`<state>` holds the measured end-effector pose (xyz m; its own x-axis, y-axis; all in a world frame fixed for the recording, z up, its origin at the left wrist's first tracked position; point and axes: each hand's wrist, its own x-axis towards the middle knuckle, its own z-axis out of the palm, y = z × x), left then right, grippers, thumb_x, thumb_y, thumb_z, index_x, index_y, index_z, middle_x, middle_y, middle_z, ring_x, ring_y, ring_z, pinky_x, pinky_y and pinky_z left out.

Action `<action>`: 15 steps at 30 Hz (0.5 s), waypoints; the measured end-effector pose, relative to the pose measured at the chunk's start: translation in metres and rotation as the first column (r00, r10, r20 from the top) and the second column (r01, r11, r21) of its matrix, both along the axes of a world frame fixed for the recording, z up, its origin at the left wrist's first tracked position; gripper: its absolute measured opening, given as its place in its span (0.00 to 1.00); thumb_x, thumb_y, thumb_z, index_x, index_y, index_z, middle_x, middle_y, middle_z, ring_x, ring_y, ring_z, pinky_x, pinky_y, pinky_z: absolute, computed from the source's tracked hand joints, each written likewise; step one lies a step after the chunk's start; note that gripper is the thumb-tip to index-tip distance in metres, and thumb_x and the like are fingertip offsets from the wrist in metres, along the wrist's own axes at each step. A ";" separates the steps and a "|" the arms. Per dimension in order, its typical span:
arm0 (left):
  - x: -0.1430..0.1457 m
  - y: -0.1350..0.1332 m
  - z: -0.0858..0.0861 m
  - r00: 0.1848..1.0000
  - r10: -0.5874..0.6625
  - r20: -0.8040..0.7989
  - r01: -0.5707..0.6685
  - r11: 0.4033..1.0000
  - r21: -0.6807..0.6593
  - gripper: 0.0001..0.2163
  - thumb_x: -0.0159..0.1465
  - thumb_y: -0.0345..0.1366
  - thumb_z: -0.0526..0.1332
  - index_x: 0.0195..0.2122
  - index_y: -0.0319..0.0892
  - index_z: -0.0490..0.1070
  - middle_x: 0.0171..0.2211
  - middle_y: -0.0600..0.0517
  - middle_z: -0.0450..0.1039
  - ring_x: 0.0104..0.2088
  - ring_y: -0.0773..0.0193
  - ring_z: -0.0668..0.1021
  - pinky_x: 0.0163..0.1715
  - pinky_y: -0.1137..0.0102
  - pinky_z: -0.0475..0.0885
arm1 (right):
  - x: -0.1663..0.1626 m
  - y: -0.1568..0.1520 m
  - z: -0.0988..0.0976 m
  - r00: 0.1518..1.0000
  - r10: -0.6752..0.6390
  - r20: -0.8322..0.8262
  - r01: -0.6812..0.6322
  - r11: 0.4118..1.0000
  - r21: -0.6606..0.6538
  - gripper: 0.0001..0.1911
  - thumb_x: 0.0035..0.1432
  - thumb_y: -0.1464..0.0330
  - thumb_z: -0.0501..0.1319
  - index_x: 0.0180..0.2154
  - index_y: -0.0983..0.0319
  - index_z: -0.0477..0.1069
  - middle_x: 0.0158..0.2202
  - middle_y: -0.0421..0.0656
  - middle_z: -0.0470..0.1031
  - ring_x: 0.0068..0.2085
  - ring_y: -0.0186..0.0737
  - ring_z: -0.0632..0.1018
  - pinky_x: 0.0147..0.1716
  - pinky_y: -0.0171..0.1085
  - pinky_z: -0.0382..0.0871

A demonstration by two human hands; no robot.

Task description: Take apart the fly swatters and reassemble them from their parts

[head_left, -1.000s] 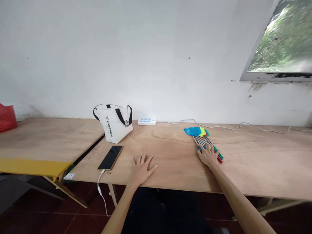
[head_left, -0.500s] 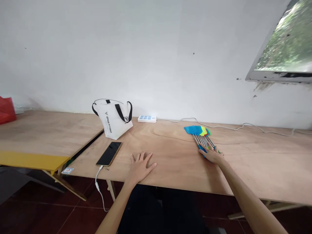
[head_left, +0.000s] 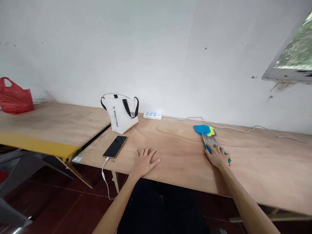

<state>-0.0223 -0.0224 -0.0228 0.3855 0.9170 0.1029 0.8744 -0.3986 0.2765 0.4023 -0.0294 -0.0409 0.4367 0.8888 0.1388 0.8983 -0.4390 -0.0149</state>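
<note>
On the right of the table lies a fanned bundle of fly swatters (head_left: pixel 202 130), with blue, yellow, red and green heads and thin metal shafts. My right hand (head_left: pixel 218 157) rests palm down over their coloured handles, its fingers spread across them and not wrapped round. Parts of the handles are hidden under the palm; green and blue ends show beside it. My left hand (head_left: pixel 143 162) lies flat on the bare wood with fingers apart, holding nothing. A phone (head_left: pixel 115 146) with a white cable plugged in is to the left of that hand.
A white tote bag (head_left: pixel 123 115) with black handles stands behind the phone. Against the wall, a white power strip (head_left: pixel 152 115) has its cord running right. A second table (head_left: pixel 56 120) on the left, beyond a gap, holds a red plastic bag (head_left: pixel 17 100).
The view has turned left, so everything appears shifted right and more of the red bag shows. My right hand's fingers look a little more spread on the swatter handles; my left hand stays put.
</note>
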 end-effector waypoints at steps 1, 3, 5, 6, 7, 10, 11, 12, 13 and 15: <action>0.000 0.000 0.000 1.000 -0.002 -0.001 0.002 1.000 0.000 0.34 0.68 0.66 0.42 0.69 0.55 0.58 0.70 0.43 0.56 0.70 0.41 0.56 0.67 0.36 0.38 | -0.001 0.000 0.001 1.000 0.004 0.004 -0.004 1.000 0.005 0.30 0.69 0.51 0.41 0.69 0.42 0.54 0.69 0.46 0.58 0.66 0.59 0.60 0.56 0.66 0.60; 0.000 0.001 -0.001 1.000 0.001 -0.006 -0.001 1.000 0.002 0.34 0.68 0.65 0.43 0.69 0.55 0.58 0.70 0.44 0.56 0.70 0.40 0.56 0.67 0.36 0.38 | -0.002 0.000 0.003 1.000 0.015 0.017 -0.015 1.000 0.013 0.29 0.69 0.51 0.42 0.69 0.44 0.56 0.68 0.48 0.60 0.64 0.59 0.62 0.55 0.66 0.60; 0.000 0.001 -0.001 1.000 0.006 -0.011 -0.006 1.000 0.002 0.34 0.68 0.65 0.43 0.69 0.55 0.59 0.70 0.43 0.56 0.70 0.40 0.56 0.66 0.36 0.37 | -0.003 -0.001 0.003 0.999 0.017 0.030 -0.018 1.000 0.021 0.29 0.69 0.52 0.42 0.68 0.45 0.57 0.66 0.49 0.61 0.63 0.60 0.63 0.54 0.66 0.61; 0.000 0.001 0.000 1.000 0.007 -0.012 -0.007 1.000 0.001 0.34 0.68 0.65 0.43 0.69 0.55 0.59 0.70 0.43 0.56 0.70 0.40 0.56 0.66 0.36 0.37 | -0.003 -0.001 0.004 0.999 0.016 0.034 -0.017 1.000 0.025 0.29 0.69 0.52 0.42 0.68 0.45 0.58 0.66 0.49 0.61 0.62 0.60 0.63 0.54 0.66 0.61; 0.000 0.001 0.000 1.000 0.007 -0.011 -0.007 1.000 -0.001 0.34 0.68 0.65 0.42 0.69 0.55 0.59 0.70 0.43 0.56 0.70 0.40 0.56 0.66 0.36 0.37 | -0.003 -0.001 0.004 0.999 0.015 0.038 -0.016 0.999 0.030 0.29 0.69 0.53 0.43 0.67 0.46 0.59 0.66 0.49 0.62 0.62 0.60 0.64 0.53 0.66 0.62; 0.000 0.000 0.001 1.000 0.005 -0.010 -0.005 1.000 -0.004 0.34 0.68 0.65 0.43 0.69 0.55 0.58 0.70 0.43 0.56 0.70 0.39 0.57 0.66 0.36 0.37 | -0.004 -0.001 0.004 0.999 0.019 0.034 -0.021 0.999 0.046 0.28 0.69 0.53 0.44 0.66 0.47 0.60 0.65 0.50 0.62 0.61 0.59 0.64 0.53 0.66 0.62; 0.000 0.001 0.000 1.000 0.005 -0.012 -0.005 1.000 -0.003 0.34 0.68 0.65 0.43 0.69 0.55 0.58 0.70 0.43 0.56 0.70 0.39 0.57 0.66 0.36 0.37 | -0.004 -0.001 0.004 0.999 0.020 0.026 -0.021 0.999 0.048 0.28 0.69 0.53 0.44 0.66 0.47 0.61 0.65 0.50 0.62 0.61 0.59 0.64 0.53 0.66 0.62; 0.000 0.001 0.000 1.000 0.006 -0.014 -0.006 1.000 -0.001 0.34 0.69 0.65 0.43 0.69 0.55 0.58 0.70 0.43 0.55 0.70 0.39 0.57 0.66 0.35 0.38 | -0.004 0.000 0.004 1.000 0.019 0.017 -0.020 0.999 0.051 0.28 0.69 0.53 0.44 0.66 0.47 0.61 0.65 0.50 0.62 0.61 0.59 0.64 0.53 0.66 0.62; 0.000 0.001 0.000 1.000 0.005 -0.016 -0.005 1.000 0.001 0.34 0.69 0.65 0.43 0.69 0.55 0.58 0.70 0.43 0.55 0.70 0.39 0.57 0.66 0.35 0.38 | -0.004 0.000 0.005 1.000 0.016 0.009 -0.016 0.998 0.053 0.28 0.69 0.53 0.44 0.65 0.48 0.62 0.64 0.50 0.62 0.61 0.59 0.64 0.54 0.66 0.61; 0.000 0.001 -0.001 1.000 0.002 -0.020 -0.001 1.000 0.008 0.34 0.69 0.65 0.43 0.69 0.55 0.58 0.70 0.42 0.56 0.70 0.40 0.57 0.66 0.35 0.38 | -0.003 0.001 0.005 1.000 0.010 -0.001 -0.010 0.999 0.049 0.27 0.69 0.53 0.44 0.65 0.48 0.62 0.64 0.50 0.63 0.61 0.58 0.64 0.54 0.66 0.61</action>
<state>-0.0221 -0.0211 -0.0238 0.3862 0.9167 0.1024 0.8804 -0.3994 0.2556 0.3988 -0.0287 -0.0364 0.4284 0.8851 0.1821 0.9025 -0.4291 -0.0374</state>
